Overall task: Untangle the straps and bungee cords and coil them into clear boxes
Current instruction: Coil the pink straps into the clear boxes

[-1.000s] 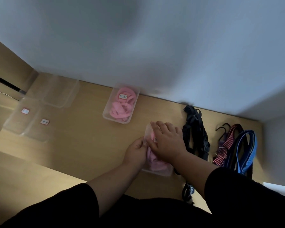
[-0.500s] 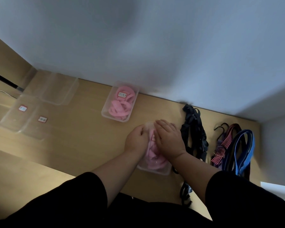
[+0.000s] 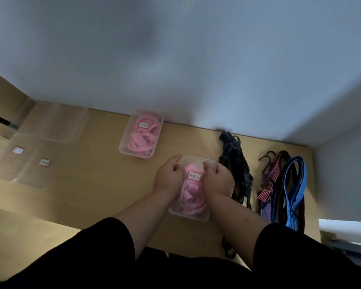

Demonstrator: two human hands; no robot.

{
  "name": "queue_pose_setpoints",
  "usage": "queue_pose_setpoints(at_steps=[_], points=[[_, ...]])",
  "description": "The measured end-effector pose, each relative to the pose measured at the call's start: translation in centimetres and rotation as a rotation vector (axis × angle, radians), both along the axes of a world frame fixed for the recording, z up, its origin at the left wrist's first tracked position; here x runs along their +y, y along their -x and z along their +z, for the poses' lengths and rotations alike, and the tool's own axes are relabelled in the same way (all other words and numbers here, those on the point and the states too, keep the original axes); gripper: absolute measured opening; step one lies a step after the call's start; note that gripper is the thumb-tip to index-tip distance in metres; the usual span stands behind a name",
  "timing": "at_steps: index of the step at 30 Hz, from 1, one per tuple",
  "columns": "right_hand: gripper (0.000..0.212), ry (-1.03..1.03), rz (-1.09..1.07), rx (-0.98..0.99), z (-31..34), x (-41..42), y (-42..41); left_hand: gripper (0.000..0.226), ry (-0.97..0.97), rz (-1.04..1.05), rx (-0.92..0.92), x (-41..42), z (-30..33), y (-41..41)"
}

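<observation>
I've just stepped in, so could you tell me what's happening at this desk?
A person grips a lidded clear box of pink straps with the left hand and right hand. Another box of pink straps stands behind it. Black straps and bungee cords still lie loose at the right.

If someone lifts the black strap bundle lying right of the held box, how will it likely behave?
The black strap bundle looks like thin webbing lying in loose loops, so it would probably sag and dangle. Its strands overlap, so they may come up tangled together. It lies beside the clear box, apparently untouched.

box labels (image 3: 194, 175), handwriting seemingly illegible
</observation>
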State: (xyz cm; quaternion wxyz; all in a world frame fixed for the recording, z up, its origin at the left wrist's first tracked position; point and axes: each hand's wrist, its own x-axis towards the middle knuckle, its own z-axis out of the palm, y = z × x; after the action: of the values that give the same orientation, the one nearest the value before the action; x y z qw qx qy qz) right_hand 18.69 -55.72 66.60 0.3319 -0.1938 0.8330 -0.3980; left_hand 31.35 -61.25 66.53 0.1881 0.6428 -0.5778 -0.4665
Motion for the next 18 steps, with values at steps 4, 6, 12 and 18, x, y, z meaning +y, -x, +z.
queue_pose_setpoints(at_steps=[4,6,12,18], points=[[0.037,0.023,-0.013,-0.003,-0.1,0.0,0.3,0.041,-0.028,0.035,0.051,-0.1,0.1,0.1],[0.036,0.031,-0.008,0.002,-0.2,0.0,0.4,0.041,-0.034,0.051,0.065,-0.1,0.1,0.1],[0.037,0.062,-0.077,-0.079,-0.5,-0.2,0.4,0.033,-0.040,0.083,-0.003,-0.6,0.3,0.5],[0.019,0.083,-0.086,-0.128,-0.9,-0.6,0.8,0.025,-0.042,0.093,-0.084,-1.8,0.0,1.3]])
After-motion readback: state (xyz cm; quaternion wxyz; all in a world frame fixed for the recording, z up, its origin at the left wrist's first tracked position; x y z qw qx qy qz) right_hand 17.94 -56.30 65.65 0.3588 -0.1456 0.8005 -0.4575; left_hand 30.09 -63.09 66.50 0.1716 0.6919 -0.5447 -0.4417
